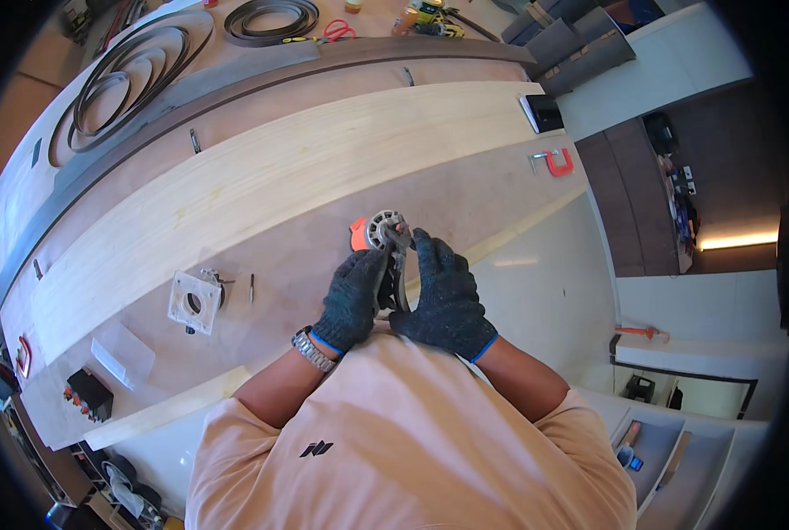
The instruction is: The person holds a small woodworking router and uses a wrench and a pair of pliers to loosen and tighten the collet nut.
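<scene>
Close to my body, above the near edge of the table, both gloved hands are on a trim router motor [382, 231] with an orange cap and a round, vented metal end. My left hand [352, 299] is closed around its left side. My right hand [450, 299] grips from the right, fingertips at a dark grey part of the router's upper end. The fingers hide much of the tool's body. Left of the hands lies a clear router base [188, 303] with a round hole. Beside that base rests a small, thin metal piece [251, 288], perhaps a router bit.
A long pale wood board [280, 168] spans the table. Near the right end are a red clamp [560, 162] and a black box [545, 113]. Coiled edging strips [129, 84] and red-handled scissors [337, 32] lie at the back. A clear plastic sheet [123, 356] sits front left.
</scene>
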The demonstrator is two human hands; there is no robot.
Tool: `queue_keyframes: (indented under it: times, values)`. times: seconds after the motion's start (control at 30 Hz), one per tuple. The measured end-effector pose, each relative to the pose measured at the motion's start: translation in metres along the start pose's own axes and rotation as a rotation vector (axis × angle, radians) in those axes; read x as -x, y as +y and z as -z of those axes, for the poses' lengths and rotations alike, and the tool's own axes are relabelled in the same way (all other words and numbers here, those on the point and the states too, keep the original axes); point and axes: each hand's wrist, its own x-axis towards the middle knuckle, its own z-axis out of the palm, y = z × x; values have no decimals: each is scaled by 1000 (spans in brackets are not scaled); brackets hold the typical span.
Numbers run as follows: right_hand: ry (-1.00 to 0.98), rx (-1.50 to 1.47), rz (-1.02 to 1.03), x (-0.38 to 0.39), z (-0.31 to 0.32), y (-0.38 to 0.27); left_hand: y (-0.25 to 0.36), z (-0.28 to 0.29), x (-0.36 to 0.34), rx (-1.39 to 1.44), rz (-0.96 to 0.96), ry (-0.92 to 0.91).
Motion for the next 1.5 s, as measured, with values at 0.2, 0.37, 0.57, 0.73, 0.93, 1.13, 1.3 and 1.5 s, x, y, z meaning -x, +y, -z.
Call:
queue_keyframes:
  times: [0.2, 0.37, 0.57, 0.73, 0.93, 1.13, 1.3, 1.5]
  values:
    - [-11, -17, -54, 0, 0, -11, -16, -27, 6, 99, 168, 60]
    - [-12, -40, -67, 3, -3, -7, -17, -38, 5, 620, 411, 123]
    - [43, 0, 3, 3, -9, 6, 16, -17, -2, 869, 721, 24]
    - [32, 19, 46, 0, -9, 14, 10, -7, 8, 705, 611, -25]
    - [-113, 53, 125, -8, 9, 31, 1, 11, 4, 677, 665, -63]
    - [-131, 101, 339, -26, 18, 65, 2, 52, -16, 593, 706, -235]
    - [-168, 142, 449, -46, 26, 81, -3, 78, -44, 434, 663, -426]
    - [-222, 204, 526, -57, 40, 82, -1, 103, -75, 299, 551, -599]
